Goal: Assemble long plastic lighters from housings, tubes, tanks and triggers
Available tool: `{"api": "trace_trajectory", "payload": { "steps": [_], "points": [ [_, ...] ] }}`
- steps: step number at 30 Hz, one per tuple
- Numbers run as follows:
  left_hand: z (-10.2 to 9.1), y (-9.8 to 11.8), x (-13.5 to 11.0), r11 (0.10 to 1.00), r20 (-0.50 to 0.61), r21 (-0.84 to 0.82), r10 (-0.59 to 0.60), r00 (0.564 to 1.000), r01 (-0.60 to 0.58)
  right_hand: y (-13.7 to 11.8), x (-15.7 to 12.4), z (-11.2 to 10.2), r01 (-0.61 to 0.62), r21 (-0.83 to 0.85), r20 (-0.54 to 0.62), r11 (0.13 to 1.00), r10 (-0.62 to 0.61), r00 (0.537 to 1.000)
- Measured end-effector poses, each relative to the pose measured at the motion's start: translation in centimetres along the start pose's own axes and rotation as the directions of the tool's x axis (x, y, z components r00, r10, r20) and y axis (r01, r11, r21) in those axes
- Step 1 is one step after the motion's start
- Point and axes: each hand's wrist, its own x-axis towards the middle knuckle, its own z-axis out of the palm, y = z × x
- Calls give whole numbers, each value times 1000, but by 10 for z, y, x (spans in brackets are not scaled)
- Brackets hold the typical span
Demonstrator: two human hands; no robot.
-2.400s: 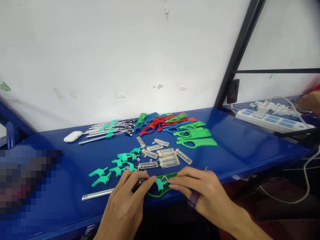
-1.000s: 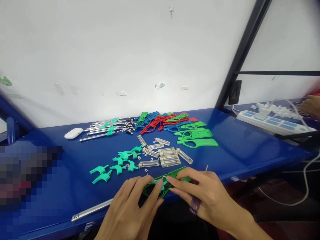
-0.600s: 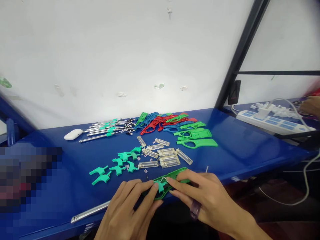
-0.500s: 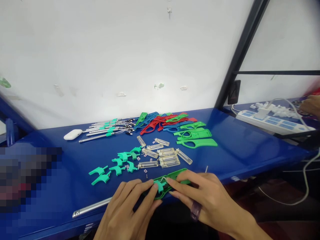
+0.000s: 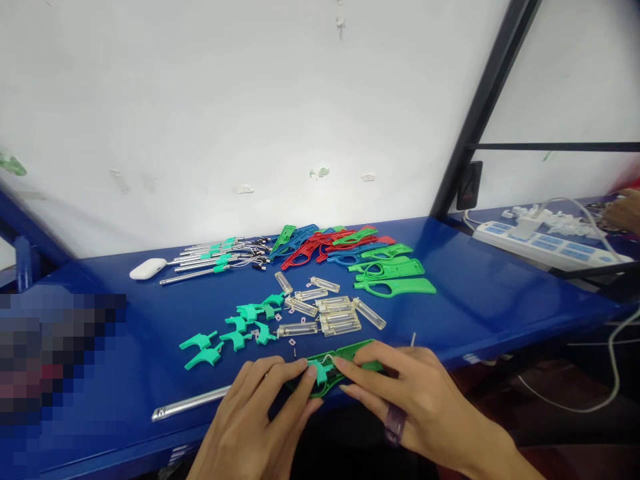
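Observation:
A green lighter handle half lies between my hands at the front of the table, its hollow side up. My left hand grips its left end, fingertips against a teal trigger piece seated in it. A silver lighter tube sticks out to the left from under this hand. My right hand closes on the shell's right part, its fingertips by a looped white wire. These fingers hide much of the shell's inside.
Loose teal triggers, clear fuel tanks and tiny metal bits lie ahead. Behind are tubes with wires, a white case and coloured handle halves. A power strip and another person's hand are at right.
The silver tube's far end has risen slightly and shifted right. Both hands keep nearly the same grip on the green shell. The whole view has shifted very slightly.

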Motion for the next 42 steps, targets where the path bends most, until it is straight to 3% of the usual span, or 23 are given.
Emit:
{"api": "trace_trajectory", "payload": {
  "steps": [10,20,25,31,38,42],
  "points": [
    [-2,-1,1,999,48,-33,-9,999,11,-2,0,1,7,-8,-2,1000,-7,1000],
    [-2,0,6,994,23,-104,-17,1000,20,-2,5,-5,31,-9,108,999,-29,994],
    [-2,-1,3,997,45,-62,-42,998,44,-3,3,-5,30,-3,92,1000,-29,995],
    [-3,-4,-6,999,92,45,3,996,-7,-3,2,-2,8,-16,81,1000,-6,997],
    [-21,-17,-2,997,-26,42,-59,998,60,-4,4,-4,5,-14,84,1000,-4,996],
    [-30,-26,-2,993,-70,49,-104,992,108,-3,4,-1,28,-8,-5,1000,-28,1000]
  ]
}}
